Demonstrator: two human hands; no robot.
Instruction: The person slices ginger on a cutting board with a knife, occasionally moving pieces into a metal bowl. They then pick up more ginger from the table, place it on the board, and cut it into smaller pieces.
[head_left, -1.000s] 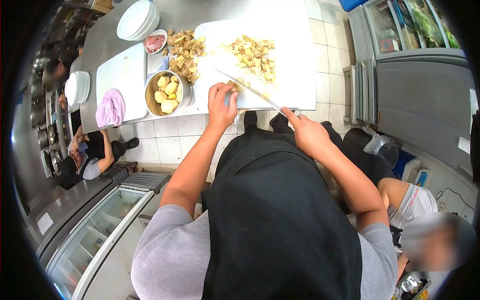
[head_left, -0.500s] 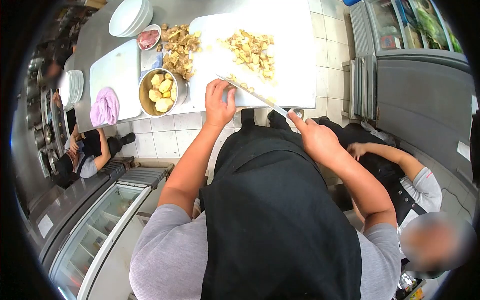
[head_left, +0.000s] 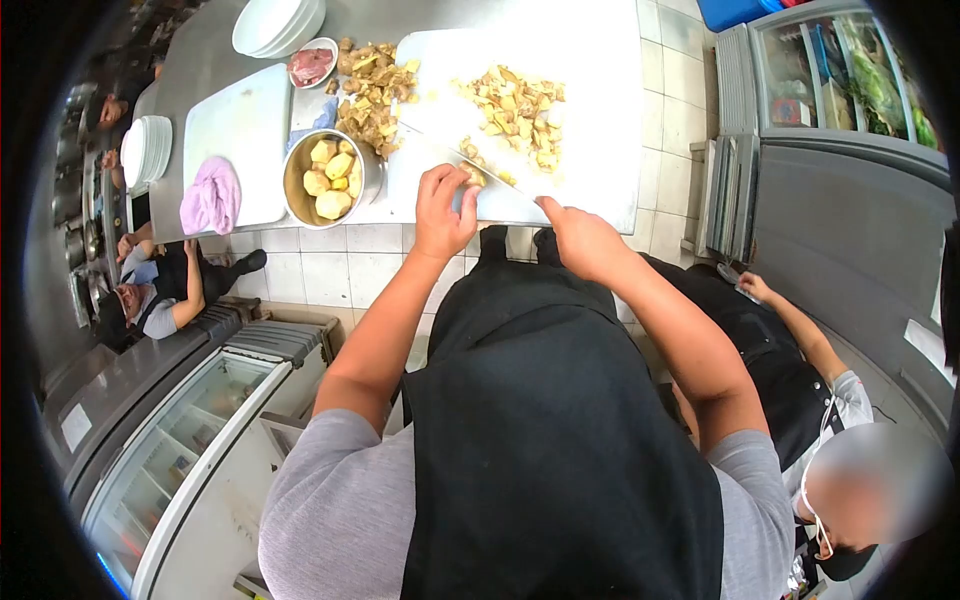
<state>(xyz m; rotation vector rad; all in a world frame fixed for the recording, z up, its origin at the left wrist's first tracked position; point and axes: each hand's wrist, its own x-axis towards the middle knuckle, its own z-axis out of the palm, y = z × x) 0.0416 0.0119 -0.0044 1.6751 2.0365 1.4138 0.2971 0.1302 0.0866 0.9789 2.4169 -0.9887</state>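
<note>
- On the metal table (head_left: 205,65) lie two flat boards: a white board (head_left: 600,185) at the person's hands, and a paler-edged second board (head_left: 240,140) to its left.
- The left hand (head_left: 445,212) is bent, clamped by fingertips and thumb on one small, yellow-brown piece (head_left: 475,177) near the board's close edge.
- The right hand (head_left: 590,240), apart from the left, is closed around one knife (head_left: 490,172), whose thin, straight blade slants across the board just beside the piece.
- Beyond the blade, angular yellow slices (head_left: 520,110) lie scattered; at the board's left side is one heap of rough, brown-yellow scraps (head_left: 370,90).
- One round metal pot (head_left: 374,182) holds faceted, pale lumps (head_left: 333,205), about seven showing.
- One crumpled lilac cloth (head_left: 211,197) rests on the second board; beyond the pot stands one dish of pink meat (head_left: 312,66).
- Hard to make out: the knife's handle, covered by the grip; the board's far part, lost in glare; the slices, overlapping beyond exact count. White bowls (head_left: 280,28) are cut off above.
</note>
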